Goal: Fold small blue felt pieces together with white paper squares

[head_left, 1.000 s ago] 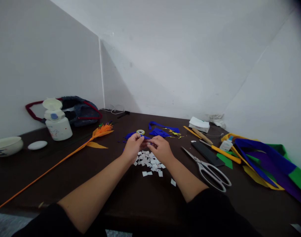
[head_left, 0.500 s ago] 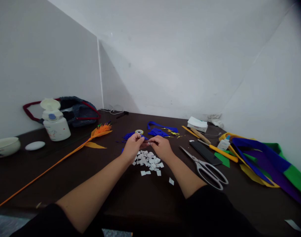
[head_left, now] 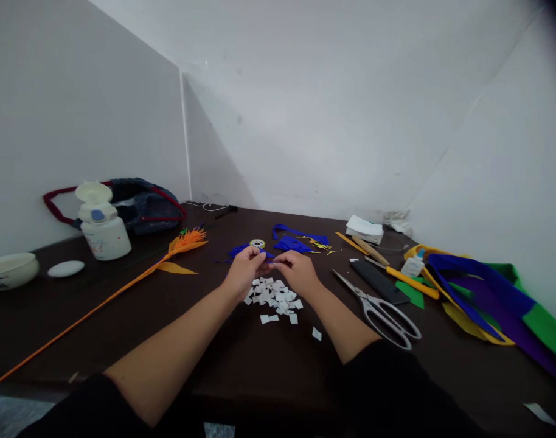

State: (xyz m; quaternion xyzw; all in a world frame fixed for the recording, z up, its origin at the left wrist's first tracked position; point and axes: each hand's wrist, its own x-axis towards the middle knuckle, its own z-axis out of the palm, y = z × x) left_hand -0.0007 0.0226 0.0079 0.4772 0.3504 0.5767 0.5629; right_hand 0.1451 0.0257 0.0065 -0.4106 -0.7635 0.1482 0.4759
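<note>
Fingertip to fingertip over the middle of the table, both my hands are closed in a pinch. My left hand (head_left: pixel 244 274) and my right hand (head_left: pixel 298 272) meet at something small and thin, too hidden to name. A heap of small white paper-like squares (head_left: pixel 278 298) lies just below and between them, with one square (head_left: pixel 317 333) off to the right. Behind the left fingers are blue scraps (head_left: pixel 238 249) and a round yellow-rimmed disc (head_left: pixel 257 243). More blue material (head_left: pixel 292 244) with yellow fringe (head_left: pixel 322 246) lies beyond the right hand.
Scissors (head_left: pixel 382 310) lie right of my forearm, near a dark flat bar (head_left: pixel 379 281), a yellow-handled cutter (head_left: pixel 412 283) and a glue bottle (head_left: pixel 413 264). Coloured felt (head_left: pixel 483 292) fills the right. At left are an orange flower (head_left: pixel 187 242), a bottle (head_left: pixel 105 237) and a bowl (head_left: pixel 13 272).
The hands stay almost in place, with only a slight shift of the fingertips. A small white bit at my right fingertips shows less than before.
</note>
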